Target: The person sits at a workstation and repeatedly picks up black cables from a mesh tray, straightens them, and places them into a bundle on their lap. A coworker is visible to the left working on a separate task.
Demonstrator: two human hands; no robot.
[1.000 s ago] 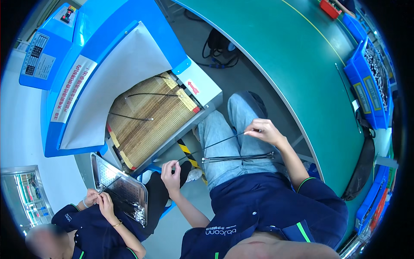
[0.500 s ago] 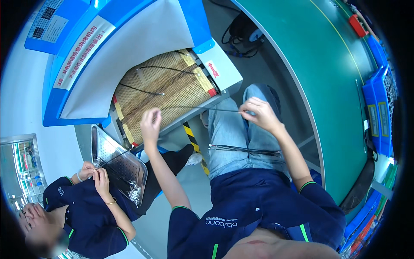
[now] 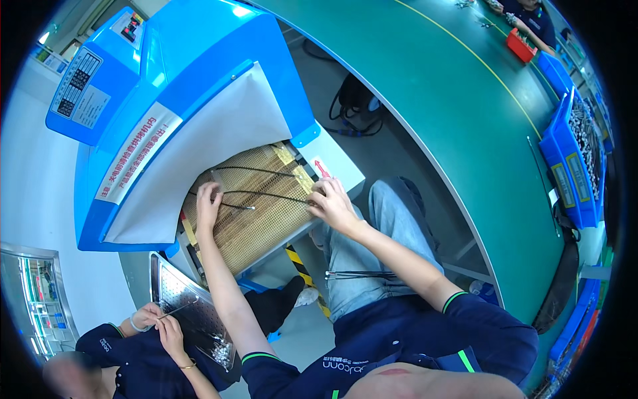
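Cable (image 3: 266, 193), black, slender, gently bowed, over coarse tan mesh belt (image 3: 256, 233).
Its ends are pinched by left hand (image 3: 209, 203) and right hand (image 3: 332, 205).

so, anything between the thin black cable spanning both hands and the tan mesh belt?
Nothing visible along most of the thin black cable above the tan mesh belt. By the left hand, a silver-tipped black cable lies on the belt; any crossing there is hidden.

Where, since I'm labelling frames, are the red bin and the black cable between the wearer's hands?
Red bin (image 3: 519, 49): head view, on its outer side wall.
Black cable (image 3: 266, 193): head view, middle of its length.
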